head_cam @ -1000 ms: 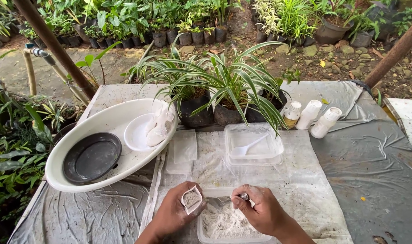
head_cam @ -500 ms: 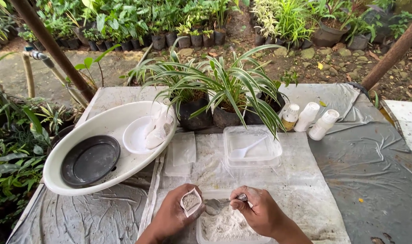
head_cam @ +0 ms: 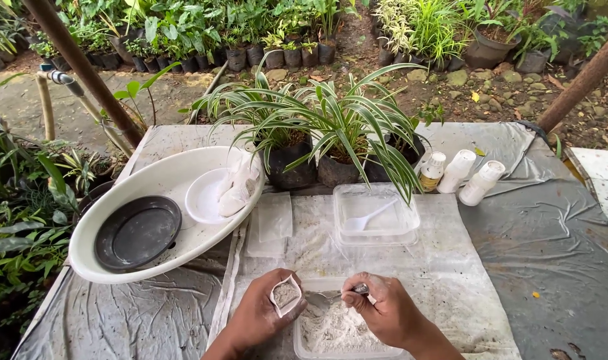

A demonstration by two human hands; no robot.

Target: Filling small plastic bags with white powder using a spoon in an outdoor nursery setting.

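white bottles [head_cam: 460,175]: 3 | potted plants [head_cam: 317,143]: 3 | clear tubs [head_cam: 376,215]: 2

**Around the potting bench**

A grey plastic sheet [head_cam: 550,247] covers the bench [head_cam: 164,137]; a large white oval basin [head_cam: 158,179] sits at the left, holding a black saucer [head_cam: 137,231], a smaller white dish [head_cam: 202,197] and a crumpled white cloth [head_cam: 237,183]; two striped spider plants in black pots [head_cam: 317,157] stand at the back edge; three small white bottles [head_cam: 460,175] lie just beside them on the right; a clear lidded box with a white plastic spoon [head_cam: 376,215] rests in the middle; rows of potted seedlings [head_cam: 264,47] line the ground beyond.
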